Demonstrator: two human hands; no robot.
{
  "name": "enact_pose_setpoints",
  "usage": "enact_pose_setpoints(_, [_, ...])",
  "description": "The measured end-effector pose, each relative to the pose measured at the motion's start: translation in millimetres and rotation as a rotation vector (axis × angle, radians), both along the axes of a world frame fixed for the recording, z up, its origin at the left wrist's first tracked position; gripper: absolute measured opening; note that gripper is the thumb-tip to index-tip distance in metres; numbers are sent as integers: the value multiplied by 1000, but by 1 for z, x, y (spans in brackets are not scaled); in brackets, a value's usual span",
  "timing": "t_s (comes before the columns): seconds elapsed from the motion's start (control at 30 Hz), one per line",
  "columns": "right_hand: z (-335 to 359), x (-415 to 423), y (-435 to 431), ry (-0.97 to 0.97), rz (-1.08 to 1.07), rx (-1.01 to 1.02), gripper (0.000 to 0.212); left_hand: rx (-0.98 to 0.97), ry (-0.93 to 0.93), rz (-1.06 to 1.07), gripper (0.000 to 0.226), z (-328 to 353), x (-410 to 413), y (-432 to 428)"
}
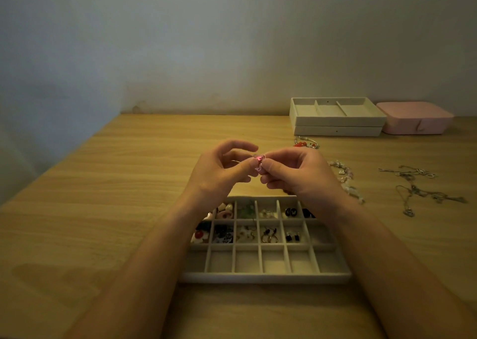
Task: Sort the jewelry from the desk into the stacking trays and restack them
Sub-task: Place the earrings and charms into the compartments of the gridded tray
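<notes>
In the head view, both hands are meeting above the far edge of a grid tray (263, 278), which is lying on the wooden bench (124, 183) close to the person. The left hand (224, 169) and the right hand (294, 173) are pinching one small pink jewel (260, 161) between them. The left fingers (242, 146) are curling over it from one side, and the right thumb and forefinger are gripping it from the other. The jewel is hanging in the air, clear of the bench and of the tray. What kind of piece it is, I cannot tell.

The tray's far and middle rows are holding small pieces: pale shell-like shapes, something green, black ovals, a red-centred flower, hoops and dark studs.

Further back on the right, two stacked trays (335, 125) are sitting near the wall, with a pink case (415, 118) just beside them. Beaded strands (344, 174) are lying on the bench to the right of the hands, and a tangle of silver chains (418, 187) is spreading out further right, well apart from the grid tray.
</notes>
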State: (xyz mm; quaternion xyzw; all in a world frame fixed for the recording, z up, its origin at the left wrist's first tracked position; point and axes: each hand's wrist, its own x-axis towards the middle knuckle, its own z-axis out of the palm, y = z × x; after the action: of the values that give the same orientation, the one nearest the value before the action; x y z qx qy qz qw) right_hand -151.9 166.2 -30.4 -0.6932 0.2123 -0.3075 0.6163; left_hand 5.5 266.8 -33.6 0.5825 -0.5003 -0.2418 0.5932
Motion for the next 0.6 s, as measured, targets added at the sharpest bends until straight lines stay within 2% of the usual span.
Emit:
enact_pose_setpoints(0.1, [-1,0,0,10,8,40,13,-41,-173,40,17,-3,0,-2])
enact_pose_setpoints(0.37, [-3,1,-1,13,4,179,11,-177,-592,177,13,-7,2,-5])
enact_pose_setpoints(0.47, [-3,2,-2,32,-5,156,18,-184,-670,211,9,-7,2,-5])
enact_pose_setpoints(0.6, [-3,3,-1,100,-35,33,14,-119,-666,174,8,-7,2,-5])
